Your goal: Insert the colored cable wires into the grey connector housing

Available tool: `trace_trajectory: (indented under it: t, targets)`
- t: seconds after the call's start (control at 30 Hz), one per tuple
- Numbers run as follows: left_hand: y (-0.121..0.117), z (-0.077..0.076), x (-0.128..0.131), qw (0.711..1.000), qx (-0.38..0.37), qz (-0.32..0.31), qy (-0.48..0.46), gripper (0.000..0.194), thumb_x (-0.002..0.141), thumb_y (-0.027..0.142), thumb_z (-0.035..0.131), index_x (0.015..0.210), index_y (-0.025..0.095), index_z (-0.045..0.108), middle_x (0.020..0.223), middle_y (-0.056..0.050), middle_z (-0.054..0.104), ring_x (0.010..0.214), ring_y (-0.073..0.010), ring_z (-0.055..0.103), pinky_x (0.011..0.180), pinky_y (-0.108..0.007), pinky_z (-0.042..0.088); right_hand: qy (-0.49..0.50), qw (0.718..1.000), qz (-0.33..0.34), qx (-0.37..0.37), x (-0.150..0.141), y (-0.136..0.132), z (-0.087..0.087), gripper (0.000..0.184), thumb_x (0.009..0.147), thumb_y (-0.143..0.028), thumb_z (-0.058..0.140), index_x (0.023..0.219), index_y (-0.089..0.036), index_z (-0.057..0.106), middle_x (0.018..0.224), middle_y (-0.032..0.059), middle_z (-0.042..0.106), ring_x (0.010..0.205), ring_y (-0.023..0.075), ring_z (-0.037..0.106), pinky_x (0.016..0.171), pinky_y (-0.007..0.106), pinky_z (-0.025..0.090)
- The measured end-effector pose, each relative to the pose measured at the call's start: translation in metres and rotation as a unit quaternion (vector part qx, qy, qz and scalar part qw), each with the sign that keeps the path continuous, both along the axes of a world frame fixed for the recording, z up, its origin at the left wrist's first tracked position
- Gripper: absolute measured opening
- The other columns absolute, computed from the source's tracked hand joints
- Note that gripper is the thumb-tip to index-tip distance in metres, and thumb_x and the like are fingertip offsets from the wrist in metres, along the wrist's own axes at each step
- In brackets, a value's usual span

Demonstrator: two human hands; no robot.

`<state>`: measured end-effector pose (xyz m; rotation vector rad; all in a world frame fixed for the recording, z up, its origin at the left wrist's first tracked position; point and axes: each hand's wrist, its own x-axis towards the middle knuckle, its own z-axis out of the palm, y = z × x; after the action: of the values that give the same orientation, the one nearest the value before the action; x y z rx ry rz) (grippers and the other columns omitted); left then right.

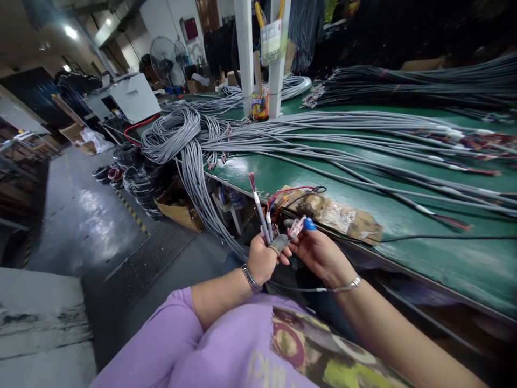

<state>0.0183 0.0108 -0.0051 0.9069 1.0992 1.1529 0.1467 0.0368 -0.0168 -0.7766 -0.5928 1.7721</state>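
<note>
My left hand (pixel 260 260) is closed around several grey cables (pixel 263 218), whose white-banded ends point up and fan out into thin coloured wires. A grey cover (pixel 278 243) wraps its thumb. Close beside it, my right hand (pixel 317 256) pinches a small pale pink-and-white piece (pixel 297 227), too small to identify. One of its fingertips wears a blue cover (pixel 309 223). Both hands are held in front of the bench edge, fingertips nearly meeting. Behind them, a taped cardboard piece (pixel 343 218) lies at the edge with red and black wires around it.
Long grey cables (pixel 323 129) with stripped ends stretch over the green bench (pixel 404 258). A looped bundle (pixel 172 134) hangs over its left end. Black cables (pixel 404 86) lie at the back. White posts (pixel 244 59) rise from the bench. A cardboard box (pixel 177 207) stands on the floor.
</note>
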Motion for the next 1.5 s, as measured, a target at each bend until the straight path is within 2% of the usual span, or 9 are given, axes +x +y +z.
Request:
trace_trajectory:
  t: [0.17, 0.33, 0.57, 0.73, 0.97, 1.1, 1.2, 1.33, 1.5]
  targets:
    - [-0.002, -0.001, 0.0, 1.0, -0.004, -0.022, 0.0, 0.039, 0.071, 0.051, 0.068, 0.072, 0.014, 0.055, 0.053, 0.001, 0.059, 0.035, -0.0072, 0.051, 0.034, -0.018, 0.025, 0.012, 1.0, -0.016, -0.002, -0.001, 0.0, 0.002, 0.033, 0.072, -0.051, 0.075, 0.075, -0.019, 0.07, 0.066, 0.0009, 0.062, 0.057, 0.0136, 0.054, 0.056, 0.028, 0.051]
    - [-0.003, 0.002, -0.002, 1.0, -0.001, 0.004, -0.006, 0.037, 0.072, 0.048, 0.068, 0.069, 0.014, 0.053, 0.053, 0.001, 0.059, 0.035, -0.0069, 0.05, 0.034, -0.018, 0.025, 0.012, 0.999, -0.039, -0.017, -0.002, 0.0, 0.002, 0.029, 0.072, -0.048, 0.076, 0.075, -0.02, 0.07, 0.07, 0.0011, 0.065, 0.061, 0.0134, 0.058, 0.062, 0.028, 0.053]
    - [-0.005, 0.001, -0.002, 1.0, -0.001, -0.003, -0.006, 0.037, 0.072, 0.048, 0.068, 0.068, 0.014, 0.054, 0.053, 0.0, 0.059, 0.035, -0.0064, 0.05, 0.035, -0.017, 0.026, 0.012, 0.999, -0.035, -0.015, -0.001, 0.0, -0.001, 0.034, 0.069, -0.051, 0.078, 0.075, -0.018, 0.07, 0.067, 0.0005, 0.063, 0.06, 0.012, 0.055, 0.059, 0.025, 0.051]
    - [-0.005, 0.001, -0.001, 1.0, -0.009, -0.02, -0.008, 0.039, 0.071, 0.05, 0.069, 0.07, 0.014, 0.055, 0.053, 0.001, 0.058, 0.035, -0.0067, 0.05, 0.034, -0.017, 0.026, 0.014, 0.999, -0.039, -0.001, -0.003, -0.001, 0.001, 0.032, 0.073, -0.049, 0.075, 0.07, -0.018, 0.069, 0.063, 0.0, 0.06, 0.057, 0.0118, 0.052, 0.057, 0.026, 0.05]
    - [-0.007, 0.001, -0.004, 1.0, 0.004, 0.003, -0.009, 0.041, 0.071, 0.052, 0.069, 0.069, 0.014, 0.053, 0.053, 0.001, 0.058, 0.035, -0.0065, 0.05, 0.035, -0.018, 0.025, 0.011, 0.999, -0.019, -0.033, 0.0, -0.001, 0.003, 0.031, 0.072, -0.051, 0.075, 0.076, -0.021, 0.07, 0.07, 0.0003, 0.065, 0.061, 0.012, 0.057, 0.061, 0.025, 0.053]
    - [-0.009, 0.0, -0.009, 1.0, 0.009, 0.018, -0.006, 0.042, 0.072, 0.054, 0.068, 0.07, 0.014, 0.054, 0.054, 0.001, 0.059, 0.036, -0.0066, 0.05, 0.035, -0.018, 0.025, -0.02, 0.997, 0.051, -0.045, 0.008, -0.01, 0.0, 0.041, 0.068, -0.06, 0.074, 0.081, -0.021, 0.07, 0.073, 0.0017, 0.066, 0.061, 0.0129, 0.058, 0.059, 0.026, 0.053]
    - [-0.01, -0.003, -0.012, 1.0, 0.008, 0.017, 0.006, 0.043, 0.073, 0.055, 0.066, 0.069, 0.015, 0.053, 0.053, 0.0, 0.059, 0.036, -0.0064, 0.049, 0.036, -0.018, 0.025, -0.067, 0.994, 0.085, -0.02, 0.008, -0.022, 0.0, 0.042, 0.06, -0.055, 0.081, 0.075, -0.018, 0.068, 0.067, 0.0013, 0.063, 0.058, 0.0124, 0.055, 0.057, 0.026, 0.05]
    - [-0.012, -0.008, -0.012, 1.0, 0.011, -0.005, 0.027, 0.041, 0.075, 0.054, 0.065, 0.071, 0.015, 0.053, 0.053, 0.001, 0.059, 0.036, -0.0067, 0.049, 0.036, -0.018, 0.026, -0.133, 0.991, 0.033, 0.007, 0.0, -0.031, 0.004, 0.035, 0.059, -0.043, 0.086, 0.07, -0.018, 0.065, 0.057, -0.0034, 0.055, 0.051, 0.0085, 0.045, 0.052, 0.024, 0.041]
    - [-0.014, -0.01, -0.013, 0.999, 0.001, -0.023, 0.031, 0.041, 0.073, 0.053, 0.067, 0.073, 0.015, 0.054, 0.055, 0.001, 0.06, 0.037, -0.0073, 0.05, 0.036, -0.018, 0.027, -0.176, 0.984, 0.004, 0.041, -0.003, -0.03, 0.006, 0.031, 0.06, -0.041, 0.085, 0.071, -0.018, 0.066, 0.062, -0.0014, 0.059, 0.055, 0.0103, 0.048, 0.053, 0.024, 0.038]
